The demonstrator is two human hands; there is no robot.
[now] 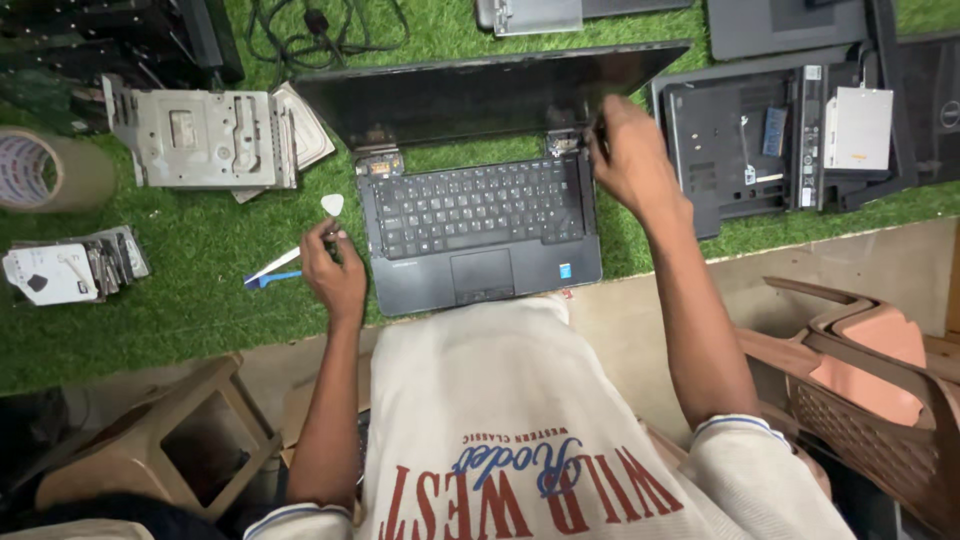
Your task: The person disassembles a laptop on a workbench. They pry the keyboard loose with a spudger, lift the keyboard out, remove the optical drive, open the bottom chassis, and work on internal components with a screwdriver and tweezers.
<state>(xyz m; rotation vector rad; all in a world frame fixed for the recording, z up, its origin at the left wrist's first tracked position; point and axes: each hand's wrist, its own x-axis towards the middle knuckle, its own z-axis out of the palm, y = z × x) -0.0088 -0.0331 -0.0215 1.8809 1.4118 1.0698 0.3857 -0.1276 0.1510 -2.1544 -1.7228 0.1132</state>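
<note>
R hand (632,160) pinches laptop (480,235) R hinge (565,143), steadying lid; L hand (333,275) left of laptop, fingers curled, grip unclear, below white pick (332,204).

a dark open laptop (480,215) was laid flat on the green turf between the hands, its screen folded back, its right hinge touched by the right hand (630,160). a small white triangular pick (332,205) was seen just above the left hand (333,270).
</note>
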